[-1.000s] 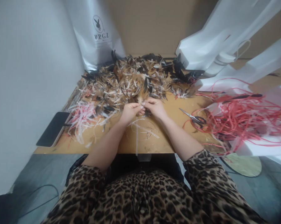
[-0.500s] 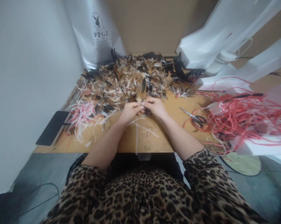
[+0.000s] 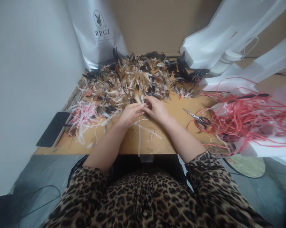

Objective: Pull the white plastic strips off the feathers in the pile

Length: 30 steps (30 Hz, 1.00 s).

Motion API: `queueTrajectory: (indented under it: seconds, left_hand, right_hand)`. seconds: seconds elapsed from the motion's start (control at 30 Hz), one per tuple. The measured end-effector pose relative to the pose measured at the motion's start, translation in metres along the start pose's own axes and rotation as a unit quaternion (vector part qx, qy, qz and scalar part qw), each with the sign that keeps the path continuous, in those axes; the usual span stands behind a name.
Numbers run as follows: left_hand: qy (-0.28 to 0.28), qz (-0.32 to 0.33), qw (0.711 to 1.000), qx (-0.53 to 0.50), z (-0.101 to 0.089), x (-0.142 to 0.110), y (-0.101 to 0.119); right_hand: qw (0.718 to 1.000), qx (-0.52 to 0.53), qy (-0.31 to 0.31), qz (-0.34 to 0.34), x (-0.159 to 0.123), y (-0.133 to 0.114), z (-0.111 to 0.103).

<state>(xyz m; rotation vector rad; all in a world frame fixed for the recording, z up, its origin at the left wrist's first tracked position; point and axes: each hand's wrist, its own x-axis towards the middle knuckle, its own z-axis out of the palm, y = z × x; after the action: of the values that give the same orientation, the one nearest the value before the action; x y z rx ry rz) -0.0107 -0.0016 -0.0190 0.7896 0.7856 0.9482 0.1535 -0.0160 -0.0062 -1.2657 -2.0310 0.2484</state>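
Note:
Together over the table's middle, my left hand [image 3: 132, 112] and my right hand [image 3: 155, 108] pinch the base of a small bunch of feathers [image 3: 140, 96], brown and pale, tips pointing away from me. Fingers of both hands meet at its whitish lower end, partly hiding it. Just beyond lies a big heap of brown, white and black feathers [image 3: 123, 80]. Thin white strips [image 3: 139, 139] lie on the table below my hands, one hanging to the front edge.
Scissors [image 3: 198, 118] lie right of my hands, touching a tangle of red plastic string [image 3: 247, 120]. On the left are pink and white strips [image 3: 83, 115] and a phone [image 3: 54, 129]. A silver bag [image 3: 102, 44] stands at the back of the wooden table [image 3: 181, 139].
The feather bunch has tilted slightly left and lower in my fingers. My right fingers have lifted and spread a little, and my left hand has turned flatter.

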Motion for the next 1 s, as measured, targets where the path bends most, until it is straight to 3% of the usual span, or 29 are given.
queueTrajectory:
  seconds: [0.27, 0.5, 0.6, 0.73, 1.0]
  left_hand:
    - [0.018, 0.009, 1.0, 0.011, 0.003, 0.0, -0.004]
    - [0.073, 0.062, 0.995, 0.022, 0.002, -0.001, 0.004]
    - [0.085, 0.061, 0.994, 0.032, 0.002, -0.001, 0.005]
    - [0.087, 0.064, 0.994, 0.032, 0.001, 0.0, 0.003]
    - [0.094, 0.08, 0.992, 0.025, -0.001, 0.002, 0.007]
  right_hand:
    - [0.998, -0.007, -0.001, 0.059, 0.001, -0.003, 0.001]
    - [0.982, 0.145, 0.022, 0.121, 0.011, 0.019, -0.03]
    - [0.988, 0.083, -0.044, 0.125, 0.011, 0.027, -0.04]
    - [0.981, -0.021, -0.141, 0.132, 0.009, 0.026, -0.037]
    - [0.979, -0.088, -0.156, 0.092, 0.005, -0.004, -0.012]
